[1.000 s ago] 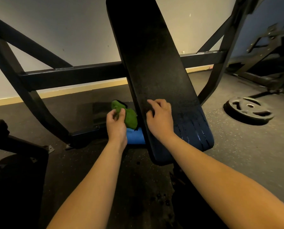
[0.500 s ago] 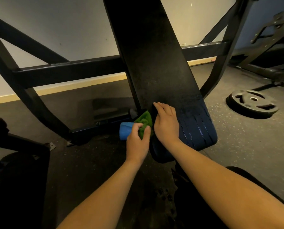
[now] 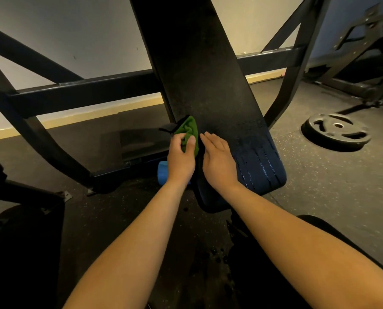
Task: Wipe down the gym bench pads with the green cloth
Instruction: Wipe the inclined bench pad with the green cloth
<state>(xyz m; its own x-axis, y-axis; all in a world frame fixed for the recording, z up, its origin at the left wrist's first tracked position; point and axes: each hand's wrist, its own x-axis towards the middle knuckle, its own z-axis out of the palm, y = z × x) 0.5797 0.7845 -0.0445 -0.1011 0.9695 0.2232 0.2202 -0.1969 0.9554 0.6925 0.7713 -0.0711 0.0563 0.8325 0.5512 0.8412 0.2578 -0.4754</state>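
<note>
**Spread the cloth flat before the stroke**

The green cloth [image 3: 189, 132] sits bunched at the left edge of the back pad [image 3: 208, 74], low down on it. The left hand [image 3: 181, 159] grasps it, with thumb and fingers closed round the wad. Much of the fabric hangs over the pad's edge rather than lying on its face. Just right of the cloth, the right hand [image 3: 218, 161] lies on the pad with straight, released fingers and holds nothing.

The step in hand looks like bringing the cloth onto the pad for a pass. A tight wad cleans only a narrow strip, so it would help to open the cloth and press it under a flat palm. Wet streaks [image 3: 259, 161] run down the pad's lower end, right of the right hand, and they need catching. Overlapping strokes from high on the pad downward should carry the liquid to the bottom lip. The lip and both side edges can then be wiped last. The right hand would do better steadying the pad's far edge, out of the cloth's path. The top of the pad runs out of view, so its condition cannot be told.

A blue object [image 3: 162, 172] lies on the floor below the pad's left edge, partly hidden, and what it is cannot be told. A frame bar [image 3: 85, 94] crosses behind the pad. A weight plate [image 3: 336, 131] lies on the floor well to the pad's right.
</note>
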